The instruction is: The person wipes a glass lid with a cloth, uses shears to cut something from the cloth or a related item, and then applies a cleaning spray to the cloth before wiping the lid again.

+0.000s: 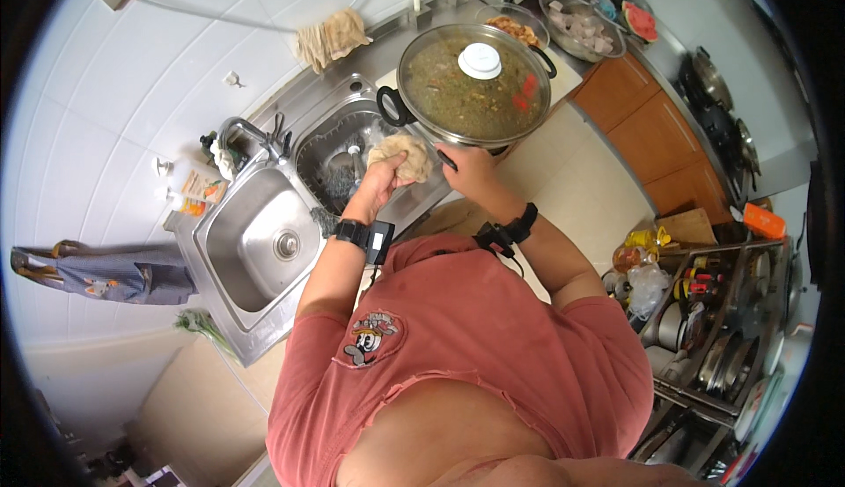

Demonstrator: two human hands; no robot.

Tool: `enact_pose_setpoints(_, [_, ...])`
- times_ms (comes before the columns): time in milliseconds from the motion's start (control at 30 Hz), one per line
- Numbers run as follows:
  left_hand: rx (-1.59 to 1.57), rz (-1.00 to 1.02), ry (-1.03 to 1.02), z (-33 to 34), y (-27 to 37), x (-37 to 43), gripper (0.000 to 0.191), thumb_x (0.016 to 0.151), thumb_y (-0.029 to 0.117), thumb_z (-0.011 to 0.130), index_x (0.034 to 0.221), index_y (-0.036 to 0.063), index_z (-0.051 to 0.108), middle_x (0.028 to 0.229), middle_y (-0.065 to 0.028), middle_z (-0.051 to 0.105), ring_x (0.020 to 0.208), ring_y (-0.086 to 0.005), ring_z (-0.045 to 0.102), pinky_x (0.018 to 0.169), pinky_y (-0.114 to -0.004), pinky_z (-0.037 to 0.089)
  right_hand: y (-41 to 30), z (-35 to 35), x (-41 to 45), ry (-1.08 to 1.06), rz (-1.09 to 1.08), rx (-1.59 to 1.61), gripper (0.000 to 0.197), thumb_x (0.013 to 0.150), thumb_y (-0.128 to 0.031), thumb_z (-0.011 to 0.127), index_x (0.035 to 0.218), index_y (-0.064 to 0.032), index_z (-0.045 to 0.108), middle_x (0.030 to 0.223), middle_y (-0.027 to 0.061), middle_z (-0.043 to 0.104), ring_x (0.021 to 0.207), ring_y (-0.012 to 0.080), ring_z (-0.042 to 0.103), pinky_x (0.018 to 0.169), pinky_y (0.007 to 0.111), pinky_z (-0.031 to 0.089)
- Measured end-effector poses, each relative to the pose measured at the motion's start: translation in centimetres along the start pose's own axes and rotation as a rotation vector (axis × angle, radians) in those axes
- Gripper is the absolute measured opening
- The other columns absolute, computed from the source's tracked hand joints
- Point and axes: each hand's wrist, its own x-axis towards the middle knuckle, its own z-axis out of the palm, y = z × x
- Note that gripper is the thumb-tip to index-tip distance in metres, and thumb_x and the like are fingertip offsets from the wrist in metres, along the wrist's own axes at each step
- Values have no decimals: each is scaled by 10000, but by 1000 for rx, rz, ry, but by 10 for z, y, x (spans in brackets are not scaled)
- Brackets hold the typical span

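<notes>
My left hand (383, 180) grips a bunched beige cloth (404, 157) over the near edge of the right sink basin. Just right of it, my right hand (470, 168) is closed around a black handle (447, 159); what it belongs to is hidden. Beyond both hands stands a large pan with a glass lid (475, 104), a white lid knob (480, 61) and black side handles. Brown-green food shows through the lid. A dark strainer basket (313, 157) sits in the right basin, with a scouring pad (338, 183) in it.
A faucet (254, 131) stands behind the left steel basin (247, 242), bottles (198, 180) beside it. Another beige cloth (333, 38) lies at the wall. Bowls of brown food (511, 28) and pale chunks (581, 28) stand beyond the pan. A loaded rack (716, 302) is at right.
</notes>
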Motion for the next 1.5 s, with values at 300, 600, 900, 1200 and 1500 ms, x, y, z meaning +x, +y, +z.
enact_pose_setpoints(300, [65,60,-66,9,-3,0,285,881,44,507,1163,2,504,1082,-102,603,960,-237,620,744,-331,558,6,9,0,22,-114,100,366,718,-121,591,1084,-112,610,683,176,603,614,356,587,559,436,462])
enact_pose_setpoints(600, [-55,52,-3,1,-1,-2,259,906,99,509,1151,15,512,1076,-94,607,941,-213,626,763,-311,547,-7,-6,-2,101,-178,114,351,711,-93,596,1061,-79,602,662,154,601,610,336,589,546,418,465])
enact_pose_setpoints(900, [6,63,-61,7,3,3,215,917,126,503,1115,49,538,1011,-52,631,891,-170,636,704,-279,544,-6,7,3,19,-143,26,352,717,-118,615,1066,-68,597,708,159,619,631,334,597,565,417,470])
enact_pose_setpoints(1200, [8,66,21,-7,-3,10,237,885,136,518,1104,49,545,1032,-66,628,908,-186,632,726,-299,535,-9,-1,-1,31,-83,125,357,718,-112,603,1074,-89,606,651,168,594,596,346,587,552,421,473])
enact_pose_setpoints(1500, [-136,118,-92,10,-2,6,287,910,199,494,1147,39,526,1086,-85,606,948,-213,621,796,-360,528,-2,18,6,134,-123,7,415,717,-113,620,1127,-70,571,664,155,601,596,342,591,553,425,472])
